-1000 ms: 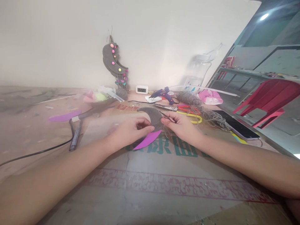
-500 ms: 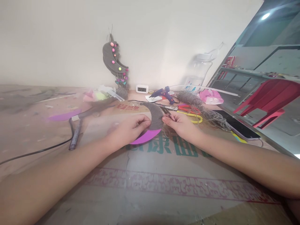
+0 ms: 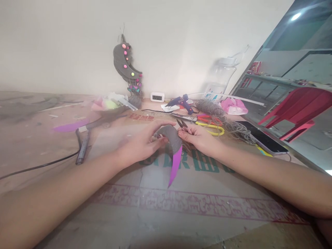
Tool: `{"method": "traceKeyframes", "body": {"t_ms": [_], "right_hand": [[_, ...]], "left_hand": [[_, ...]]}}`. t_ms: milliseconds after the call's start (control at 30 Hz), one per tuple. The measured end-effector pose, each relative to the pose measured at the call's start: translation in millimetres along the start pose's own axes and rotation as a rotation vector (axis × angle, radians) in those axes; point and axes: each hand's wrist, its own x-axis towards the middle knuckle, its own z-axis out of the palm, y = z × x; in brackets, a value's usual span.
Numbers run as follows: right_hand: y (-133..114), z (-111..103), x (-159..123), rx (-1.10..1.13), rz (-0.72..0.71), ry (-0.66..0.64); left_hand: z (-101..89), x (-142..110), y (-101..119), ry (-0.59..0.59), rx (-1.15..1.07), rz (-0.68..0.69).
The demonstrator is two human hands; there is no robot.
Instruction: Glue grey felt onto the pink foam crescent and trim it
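Cable point(image 3: 46, 165), black, crosses the left part of the desk point(image 3: 33, 143); near it a flat purple piece point(image 3: 70, 126) and a capped marker point(image 3: 83, 148). Against the wall, a finished-looking grey crescent ornament point(image 3: 119, 62) with coloured balls.

Left hand point(image 3: 145, 141): grip closed, thumb and fingers pinching the upper horn of the crescent point(image 3: 173, 137) in work. Clock point(image 3: 157, 97) behind, well apart.

Crescent: directly right of the left grip, between the two hands. Long axis curved: grey yarn-wound body arches from the left fingers over to the right, then the bare purple end point(image 3: 175, 166) drops toward the wearer, tip slightly left. Whether the tip touches the desk: cannot tell. Right hand is nearer to the border of yarn and purple; left has the far horn.

Right hand point(image 3: 203, 140): grip closed around small snips point(image 3: 183, 125), blades a little apart, pointing up-left just beside the outer curve; thumb at that edge. Loose strands show below it.

Glue gun point(image 3: 178, 101) behind; yellow-handled tool point(image 3: 211, 133) just beyond the right hand, then tangled yarn point(image 3: 240, 133) and phone point(image 3: 264, 140). None of these stands between hands and crescent.
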Motion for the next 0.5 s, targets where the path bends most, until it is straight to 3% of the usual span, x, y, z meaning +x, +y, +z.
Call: {"method": "traceKeyframes", "body": {"t_ms": [167,333,433,500], "right_hand": [[3,-1,1,-0.005,-0.02,0.02],[-1,0,-2,-0.182,0.003,0.134],[-3,-3,-7,-0.343,-0.183,0.26],[-1,-7,-10,-0.473,-0.306,0.278]], "left_hand": [[-2.1,-2,10,-0.016,0.045,0.056],[-1.0,-2,10,0.05,0.059,-0.021],[-0.8,-2,6,0.103,-0.025,-0.13],[-1.0,-2,4,0.123,-0.106,-0.181]]}}
